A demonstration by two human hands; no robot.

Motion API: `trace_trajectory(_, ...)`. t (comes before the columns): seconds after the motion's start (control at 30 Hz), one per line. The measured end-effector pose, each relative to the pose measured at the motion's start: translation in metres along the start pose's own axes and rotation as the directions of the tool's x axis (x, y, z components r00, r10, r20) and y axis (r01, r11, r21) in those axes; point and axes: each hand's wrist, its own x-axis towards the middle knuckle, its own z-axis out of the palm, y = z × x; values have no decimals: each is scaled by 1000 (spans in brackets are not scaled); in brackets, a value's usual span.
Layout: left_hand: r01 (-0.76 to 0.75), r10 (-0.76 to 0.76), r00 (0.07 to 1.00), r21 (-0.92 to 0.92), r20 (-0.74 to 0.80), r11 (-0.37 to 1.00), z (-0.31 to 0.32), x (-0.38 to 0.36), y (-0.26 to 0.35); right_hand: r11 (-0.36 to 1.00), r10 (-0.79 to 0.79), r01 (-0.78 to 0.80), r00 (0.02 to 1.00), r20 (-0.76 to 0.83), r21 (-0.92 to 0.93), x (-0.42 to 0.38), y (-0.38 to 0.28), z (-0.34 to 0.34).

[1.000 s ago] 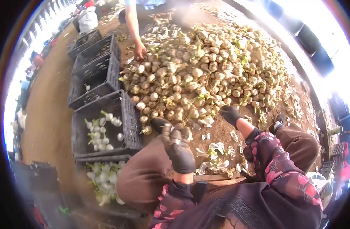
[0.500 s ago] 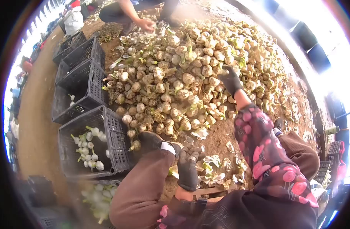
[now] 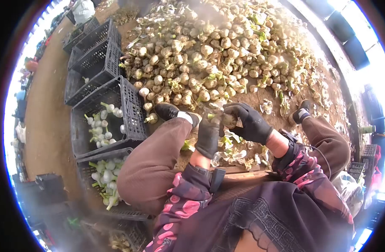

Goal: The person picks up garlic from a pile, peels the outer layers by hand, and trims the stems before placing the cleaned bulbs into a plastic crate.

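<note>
A dirt-stained garlic bulb [image 3: 230,120] is held between my two gloved hands, above the ground between my legs. My right hand [image 3: 254,125] curls round its right side in a dark glove. On its other side my left hand [image 3: 209,135], also in a dark glove, presses against it with bent fingers; some of its fingertips are hard to make out. Just beyond my hands lies the big heap of unpeeled garlic [image 3: 192,63]. Loose peeled skins and leaves [image 3: 232,151] are scattered beneath the hands.
To my left, a black crate [image 3: 136,113] holds several clean white bulbs, and a nearer crate [image 3: 85,168] holds more with green stems. Further black crates [image 3: 112,54] run away in a row. My shoe [image 3: 166,111] rests at the heap's edge.
My right hand has come back from the heap to my left hand, and a garlic bulb is now between them. The view has tilted down, and the other person has left it.
</note>
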Motion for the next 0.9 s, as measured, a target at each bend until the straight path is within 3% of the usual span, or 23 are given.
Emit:
trace_trajectory(0.07, -56, 58, 996, -36, 61, 998, 4, -3, 3, 952, 229, -228, 973, 17, 204, -11, -5, -3)
trace_trajectory(0.17, 27, 94, 952, -384, 292, 923, 12, -14, 6, 969, 226, -218, 972, -58, 113, -18, -9, -12)
trace_trajectory(0.2, 29, 96, 948, -381, 304, 924, 13, -14, 9, 972, 224, -215, 970, -92, 98, -21, -9, -15)
trace_trajectory(0.27, 39, 20, 959, -203, 283, 978, 15, -14, 14, 973, 226, -217, 966, -126, 76, -22, -13, -21)
trace_trajectory(0.33, 38, 34, 960, -248, 279, 968, 17, -12, 13, 985, 85, -106, 985, -148, -135, -21, -21, -19)
trace_trajectory(0.4, -53, 51, 984, 7, 173, 999, 8, -4, -2, 976, 20, -46, 993, -120, -215, -23, -19, -13)
trace_trajectory(0.43, -151, 149, 973, -3, 177, 989, 7, -4, -8, 965, -9, -18, 995, -101, -261, -24, -19, -10)
trace_trajectory(0.47, -148, 147, 974, -3, 171, 989, 5, -3, -12, 952, -37, 11, 996, -80, -306, -24, -19, -7)
trace_trajectory(0.53, -219, 202, 969, 110, 143, 970, 3, 2, -18, 974, 19, -42, 995, -103, -223, -25, -21, -6)
trace_trajectory(0.6, -228, 217, 966, 67, 138, 971, 4, 3, -20, 966, 254, -245, 959, -126, 84, -27, -22, -5)
trace_trajectory(0.63, -162, 168, 977, -56, 133, 985, 4, 3, -19, 966, 254, -245, 959, -126, 82, -28, -21, -4)
trace_trajectory(0.67, -92, 117, 984, -177, 136, 980, 3, 4, -19, 906, 336, -293, 937, -98, 304, -29, -17, -1)
trace_trajectory(0.7, -92, 118, 983, -180, 139, 979, 3, 5, -19, 796, 410, -329, 911, -52, 507, -31, -13, 1)
trace_trajectory(0.77, -43, 86, 980, -229, 180, 972, 7, -2, -6, 461, 481, -356, 870, 109, 813, -35, -9, -2)
trace_trajectory(0.8, -40, 84, 979, -230, 184, 972, 8, -3, -4, 462, 484, -356, 869, 106, 812, -36, -6, -4)
trace_trajectory(0.9, -51, 88, 969, -162, 229, 985, 10, -6, 5, 204, 370, -302, 904, 213, 931, -44, 4, -4)
